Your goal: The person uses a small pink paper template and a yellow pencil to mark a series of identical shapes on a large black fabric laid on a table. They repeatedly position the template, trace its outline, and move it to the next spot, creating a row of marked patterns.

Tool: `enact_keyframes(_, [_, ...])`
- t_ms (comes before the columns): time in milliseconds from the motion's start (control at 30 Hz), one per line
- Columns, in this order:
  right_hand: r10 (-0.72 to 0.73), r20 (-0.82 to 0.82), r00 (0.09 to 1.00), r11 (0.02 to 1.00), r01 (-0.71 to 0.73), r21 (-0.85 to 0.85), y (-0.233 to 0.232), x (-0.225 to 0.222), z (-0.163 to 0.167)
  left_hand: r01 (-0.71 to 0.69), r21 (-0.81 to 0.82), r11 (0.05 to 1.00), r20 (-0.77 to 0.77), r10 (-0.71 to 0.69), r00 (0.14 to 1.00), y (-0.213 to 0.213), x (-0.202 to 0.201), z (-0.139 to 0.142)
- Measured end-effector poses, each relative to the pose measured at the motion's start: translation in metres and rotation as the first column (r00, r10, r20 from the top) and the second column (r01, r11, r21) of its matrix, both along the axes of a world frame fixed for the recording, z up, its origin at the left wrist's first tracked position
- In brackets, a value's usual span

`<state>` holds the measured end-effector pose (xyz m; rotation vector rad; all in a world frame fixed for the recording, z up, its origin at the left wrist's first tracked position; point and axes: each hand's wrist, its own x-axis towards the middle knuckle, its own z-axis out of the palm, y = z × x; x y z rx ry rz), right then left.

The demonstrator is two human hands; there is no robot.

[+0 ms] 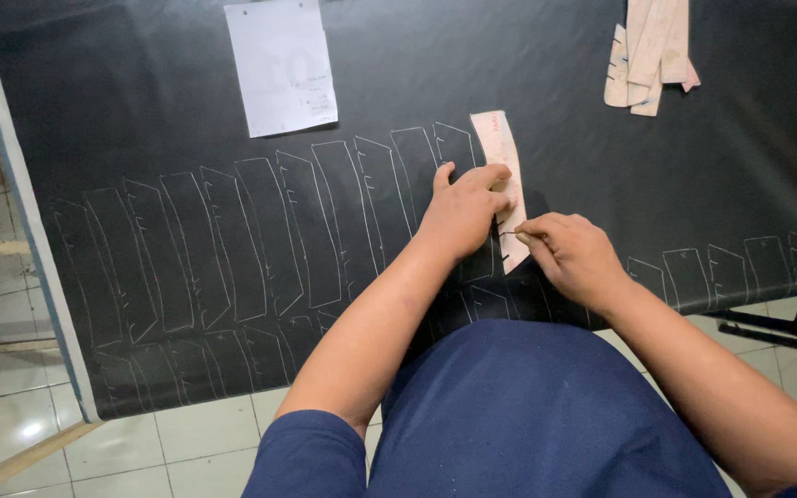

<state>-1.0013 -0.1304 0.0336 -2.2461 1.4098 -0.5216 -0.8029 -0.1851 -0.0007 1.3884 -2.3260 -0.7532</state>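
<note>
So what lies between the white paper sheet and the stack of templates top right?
Only bare black fabric between the sheet and the stack, in the head view.

template's (502, 175) middle under left hand (463, 210), marking tool unclear

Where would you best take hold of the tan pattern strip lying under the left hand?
Likely at its free far end: the tan pattern strip lies flat on the black fabric, with the left hand pressing its middle and the right hand at its near edge. Come from the far side, pinching its narrow width.
</note>
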Motion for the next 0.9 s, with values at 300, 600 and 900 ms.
enact_keyframes(300, [-0.03, 0.001, 1.0, 0.999, 0.03, -0.033, -0.008, 0.004, -0.002, -0.003, -0.014, 1.0, -0.016, 0.003, 1.0, -0.001, 0.0, 0.001])
enact_keyframes(600, [-0.035, 0.005, 0.999, 0.999, 0.035, -0.034, -0.018, 0.013, -0.004, 0.001, 0.034, 0.999, 0.014, -0.001, 1.0, -0.002, 0.001, 0.002])
enact_keyframes(900, [-0.418, 0.177, 0.891, 0.863, 0.329, 0.383, -0.02, 0.002, -0.02, 0.033, -0.114, 0.993, -0.067, -0.041, 0.997, 0.015, 0.011, -0.017])
